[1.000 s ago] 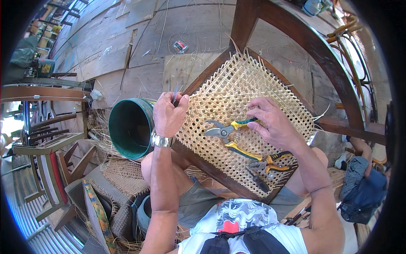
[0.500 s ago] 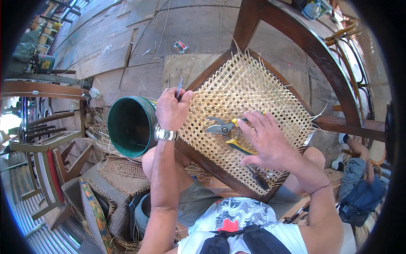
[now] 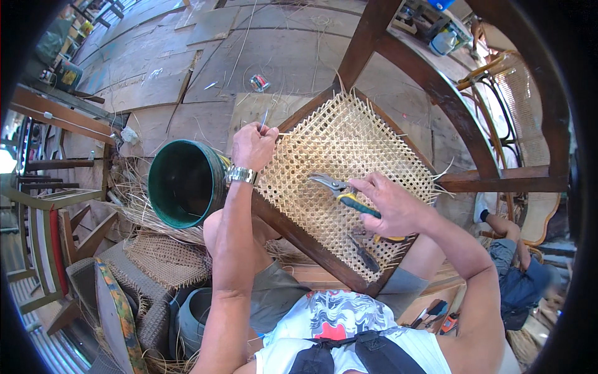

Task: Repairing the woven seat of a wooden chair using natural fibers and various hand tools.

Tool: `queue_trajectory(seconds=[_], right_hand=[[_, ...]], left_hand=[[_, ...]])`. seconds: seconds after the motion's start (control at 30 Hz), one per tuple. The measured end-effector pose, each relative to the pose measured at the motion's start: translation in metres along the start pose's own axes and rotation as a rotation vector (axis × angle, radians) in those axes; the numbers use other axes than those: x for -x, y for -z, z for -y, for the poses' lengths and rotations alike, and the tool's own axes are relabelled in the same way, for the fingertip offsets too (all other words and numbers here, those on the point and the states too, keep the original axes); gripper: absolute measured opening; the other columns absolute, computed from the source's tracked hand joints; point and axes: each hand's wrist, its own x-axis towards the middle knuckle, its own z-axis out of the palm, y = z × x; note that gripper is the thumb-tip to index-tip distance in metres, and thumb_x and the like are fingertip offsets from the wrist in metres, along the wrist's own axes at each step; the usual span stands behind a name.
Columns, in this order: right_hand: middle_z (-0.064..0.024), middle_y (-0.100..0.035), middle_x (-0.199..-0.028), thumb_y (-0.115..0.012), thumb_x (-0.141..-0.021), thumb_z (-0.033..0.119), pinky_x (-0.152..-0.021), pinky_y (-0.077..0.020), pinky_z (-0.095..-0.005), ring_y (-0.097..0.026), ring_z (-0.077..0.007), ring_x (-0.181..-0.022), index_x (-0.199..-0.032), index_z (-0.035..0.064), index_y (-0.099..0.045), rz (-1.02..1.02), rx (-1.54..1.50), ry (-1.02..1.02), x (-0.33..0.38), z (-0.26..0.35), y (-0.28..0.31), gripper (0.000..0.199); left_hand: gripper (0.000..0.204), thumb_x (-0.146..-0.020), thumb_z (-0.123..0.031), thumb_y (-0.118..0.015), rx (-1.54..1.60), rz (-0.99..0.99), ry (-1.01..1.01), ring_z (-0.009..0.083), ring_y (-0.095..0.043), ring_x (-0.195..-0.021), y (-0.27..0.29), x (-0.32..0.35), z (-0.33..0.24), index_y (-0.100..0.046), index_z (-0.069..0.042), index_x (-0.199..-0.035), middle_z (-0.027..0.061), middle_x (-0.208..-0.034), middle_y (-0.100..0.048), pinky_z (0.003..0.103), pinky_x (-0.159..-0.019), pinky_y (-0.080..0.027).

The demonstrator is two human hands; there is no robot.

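Note:
My right hand [image 3: 395,206] is closed around the yellow-and-dark handles of a pair of pruning shears [image 3: 330,182], whose blades point left above the woven cane seat [image 3: 311,212]. At the seat's left edge, my left hand [image 3: 254,146] is closed in a pinch, with a thin, pale, blade-like piece [image 3: 264,117] sticking up from the fingers. A dark wooden chair frame [image 3: 293,240] surrounds the cane, and loose strand ends stick out along the edges. A dark-handled tool [image 3: 364,254] with a slim shaft rests on the weave near my body.
A green bucket [image 3: 180,184] stands left of the seat, among loose cane strands [image 3: 134,202]. Below it lie pieces of woven material [image 3: 165,255]. Chair frames [image 3: 53,249] crowd the far left. A seated person [image 3: 520,262] is at the right. A small packet [image 3: 259,82] lies on the boards.
My right hand has gone from spread fingers over the shears to a grip on their handles, and has picked them up. My left hand stays pinched at the seat's edge. The view has shifted slightly.

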Motion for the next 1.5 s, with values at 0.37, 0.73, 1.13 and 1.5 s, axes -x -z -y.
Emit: queue_trajectory(seconds=[0.37, 0.73, 1.13, 1.5], right_hand=[[-0.0221, -0.056, -0.131, -0.064, -0.092, 0.033, -0.105, -0.0436, -0.0413, -0.057, -0.0329, -0.120, -0.143, -0.0016, -0.043, 0.155, -0.367, -0.024, -0.008, -0.001, 0.013, 0.065], [-0.0128, -0.062, -0.110, -0.062, -0.093, 0.038, -0.089, -0.0482, -0.0348, -0.061, -0.0216, -0.101, -0.147, 0.0005, -0.040, 0.227, -0.601, -0.047, -0.033, -0.020, 0.006, 0.069], [-0.0053, -0.059, -0.081, -0.057, -0.094, 0.036, -0.063, -0.0470, -0.0272, -0.059, -0.0124, -0.071, -0.100, 0.0063, -0.053, 0.212, -0.986, -0.144, -0.105, -0.013, 0.013, 0.031], [-0.0038, -0.059, -0.086, -0.062, -0.091, 0.037, -0.062, -0.0493, -0.0262, -0.058, -0.0104, -0.071, -0.113, 0.0037, -0.056, 0.183, -0.921, -0.065, -0.122, -0.019, 0.022, 0.040]], left_hand=[[0.030, -0.082, -0.034, -0.073, -0.117, -0.033, -0.067, 0.0317, -0.069, -0.075, -0.008, -0.012, 0.006, -0.070, -0.005, -0.080, 0.0162, -0.077, -0.071, 0.041, -0.071, -0.053], [0.026, -0.081, -0.032, -0.069, -0.105, 0.048, -0.036, 0.0306, -0.070, -0.076, 0.002, -0.011, 0.003, -0.072, -0.006, -0.082, 0.0147, -0.074, -0.071, 0.042, -0.074, -0.054], [0.032, -0.087, -0.033, -0.067, 0.098, 0.096, -0.074, 0.0282, -0.067, -0.071, 0.004, -0.004, 0.007, -0.072, -0.001, -0.087, 0.0148, -0.073, -0.069, 0.041, -0.071, -0.051], [0.025, -0.086, -0.029, -0.074, 0.023, 0.065, -0.038, 0.0318, -0.065, -0.078, 0.007, 0.000, 0.006, -0.072, -0.005, -0.091, 0.0160, -0.083, -0.069, 0.043, -0.072, -0.049]])
